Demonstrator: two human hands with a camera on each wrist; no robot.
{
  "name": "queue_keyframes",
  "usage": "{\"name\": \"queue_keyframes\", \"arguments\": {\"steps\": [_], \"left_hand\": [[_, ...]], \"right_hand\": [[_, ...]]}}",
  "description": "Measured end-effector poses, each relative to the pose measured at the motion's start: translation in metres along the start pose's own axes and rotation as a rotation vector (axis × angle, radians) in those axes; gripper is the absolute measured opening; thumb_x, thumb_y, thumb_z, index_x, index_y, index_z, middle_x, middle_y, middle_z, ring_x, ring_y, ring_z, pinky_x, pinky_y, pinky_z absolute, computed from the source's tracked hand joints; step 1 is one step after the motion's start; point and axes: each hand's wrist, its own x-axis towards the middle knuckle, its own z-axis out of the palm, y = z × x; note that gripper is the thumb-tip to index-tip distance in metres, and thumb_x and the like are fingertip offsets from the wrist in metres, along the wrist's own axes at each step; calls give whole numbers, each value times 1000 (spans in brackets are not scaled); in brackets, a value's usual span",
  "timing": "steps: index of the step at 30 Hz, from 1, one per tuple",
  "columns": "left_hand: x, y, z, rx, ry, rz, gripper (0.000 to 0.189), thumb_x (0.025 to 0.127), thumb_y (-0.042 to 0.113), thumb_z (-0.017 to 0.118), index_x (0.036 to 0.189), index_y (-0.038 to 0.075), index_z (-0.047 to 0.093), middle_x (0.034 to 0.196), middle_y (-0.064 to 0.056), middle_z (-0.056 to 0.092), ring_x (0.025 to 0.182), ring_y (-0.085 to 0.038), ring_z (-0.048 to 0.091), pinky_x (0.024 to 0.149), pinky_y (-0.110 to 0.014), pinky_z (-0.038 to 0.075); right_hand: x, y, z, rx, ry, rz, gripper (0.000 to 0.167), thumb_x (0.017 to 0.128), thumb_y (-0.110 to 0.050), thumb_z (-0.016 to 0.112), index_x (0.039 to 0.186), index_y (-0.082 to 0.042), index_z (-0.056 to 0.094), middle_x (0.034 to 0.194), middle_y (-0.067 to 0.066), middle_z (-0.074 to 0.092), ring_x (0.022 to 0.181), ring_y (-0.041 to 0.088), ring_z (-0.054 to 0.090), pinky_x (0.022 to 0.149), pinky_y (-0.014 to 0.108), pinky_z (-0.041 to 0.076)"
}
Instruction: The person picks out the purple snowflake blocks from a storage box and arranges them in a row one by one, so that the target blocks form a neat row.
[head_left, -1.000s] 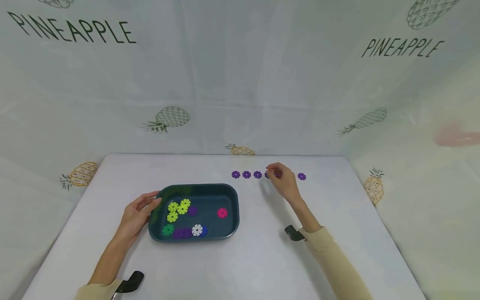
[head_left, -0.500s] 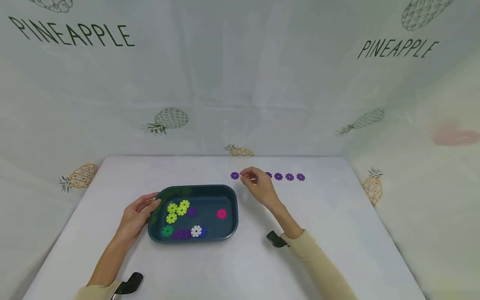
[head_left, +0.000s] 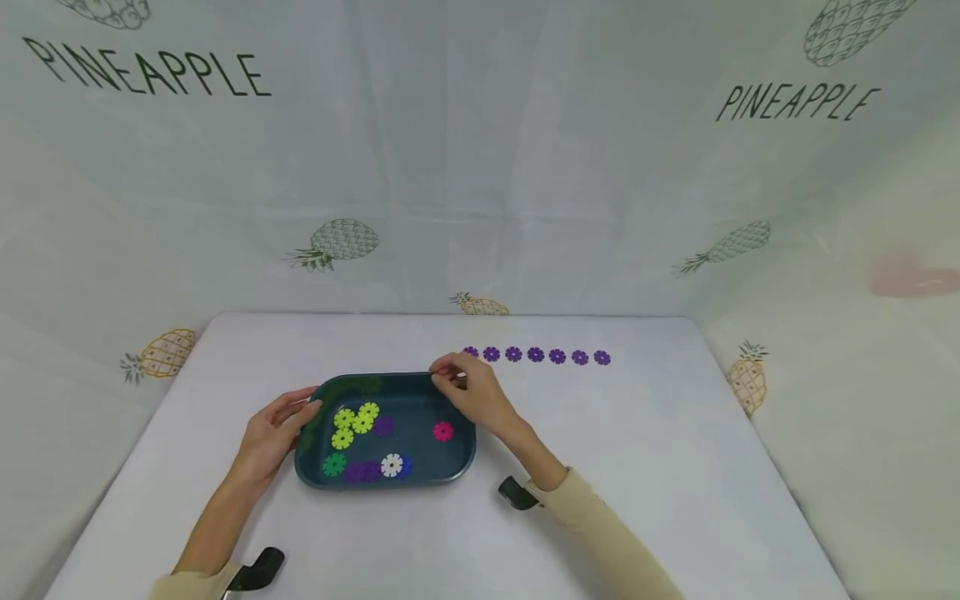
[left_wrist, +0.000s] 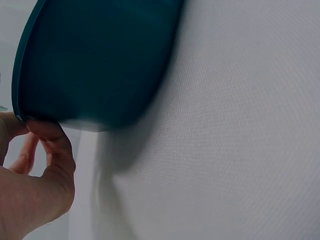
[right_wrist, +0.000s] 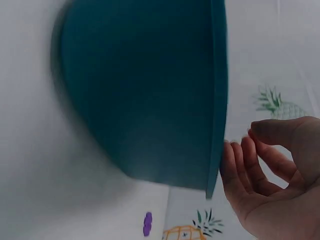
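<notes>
Purple discs (head_left: 536, 354): we count seven in a row on the bench (head_left: 675, 467), far side. Right hand (head_left: 478, 393) has just moved from row to tray (head_left: 412, 408), fingers loosely bent, no disc visible; left hand (head_left: 272, 433) grips tray's corner. We judge the row set for now.

left fingers (left_wrist: 61, 150) pinch teal tray (left_wrist: 95, 65) rim | textured white tabletop (left_wrist: 240, 125) alongside

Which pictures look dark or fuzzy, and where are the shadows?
Head view: brightest and mostly clear, with a faint shadow on the table beside the right sleeve. Left wrist view: dim, the tray fuzzy along its bottom, with shadow below it. Right wrist view: dim, the tray fuzzy by the table, a soft shadow alongside.
</notes>
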Motion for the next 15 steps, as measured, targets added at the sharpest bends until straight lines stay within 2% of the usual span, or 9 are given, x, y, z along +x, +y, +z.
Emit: {"name": "queue_keyframes", "arguments": {"steps": [7,15], "left_hand": [[0,-2,0,-36,-8,18,57,99,45,68,145,13,55,117,13,64,103,-8,59,79,-23,53],[0,-3,0,-40,-2,20,59,99,44,68,146,10,54,119,9,63,104,-10,61,81,-24,54]], "right_hand": [[-1,-8,25,0,-92,-78,17,101,-6,66,115,2,69,105,10,68,95,20,65,84,26,55],[0,-13,56,11,-164,-125,17,100,-5,67,115,3,69,106,12,67,95,18,66,84,20,54]]}}
